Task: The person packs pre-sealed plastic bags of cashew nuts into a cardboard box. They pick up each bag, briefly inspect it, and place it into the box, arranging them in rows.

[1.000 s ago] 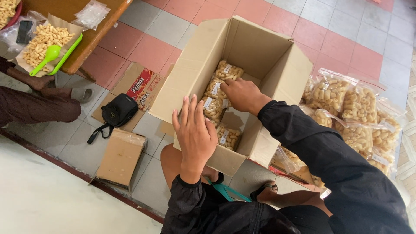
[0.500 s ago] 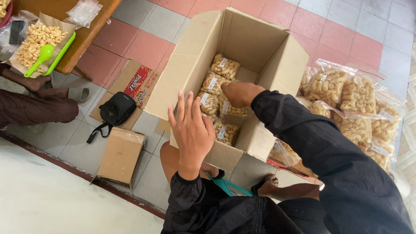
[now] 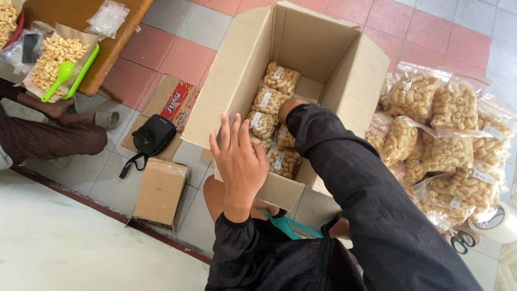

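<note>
Left hand [image 3: 238,161] flat, fingers spread, nothing held, against near wall of open brown cardboard box [image 3: 350,81]. Right hand [image 3: 289,107] reaches down inside, mostly hidden by black sleeve; grip cannot tell. Clear bags of pale snack [image 3: 269,99] line box bottom beneath it. Floor: pink and grey tiles [image 3: 188,59]. Heap of same bags [image 3: 447,134] right of box.

Open-topped cardboard box [image 3: 323,54]: access from above only; four upright walls bar side entry. Snack packets [image 3: 267,99] fill the floor left of the right hand [image 3: 291,106] fingers; bare floor lies just beyond them. Near wall stands directly ahead of the left hand [image 3: 239,161] fingertips.
</note>
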